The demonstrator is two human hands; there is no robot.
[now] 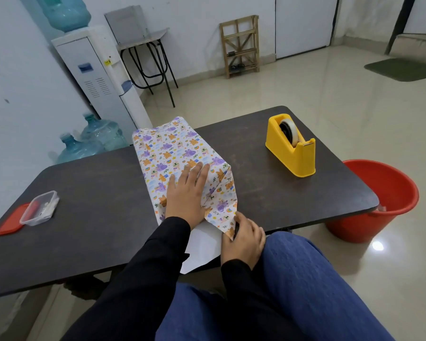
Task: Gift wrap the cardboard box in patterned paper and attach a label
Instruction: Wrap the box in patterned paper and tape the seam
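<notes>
On the table (84,193), left hand (186,190) presses flat on one wrapped box (167,148); right hand (244,238) pinches its paper (221,206).

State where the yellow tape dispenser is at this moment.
In the head view, the yellow tape dispenser stands far right on the dark table, right of the paper-covered box and near the red bucket.

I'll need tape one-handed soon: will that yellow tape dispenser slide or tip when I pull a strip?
Tipping seems unlikely: the yellow tape dispenser has a broad base flat on the table, and the tape roll sits low inside. Sliding is possible: its weight cannot be seen, and the table looks smooth.
</notes>
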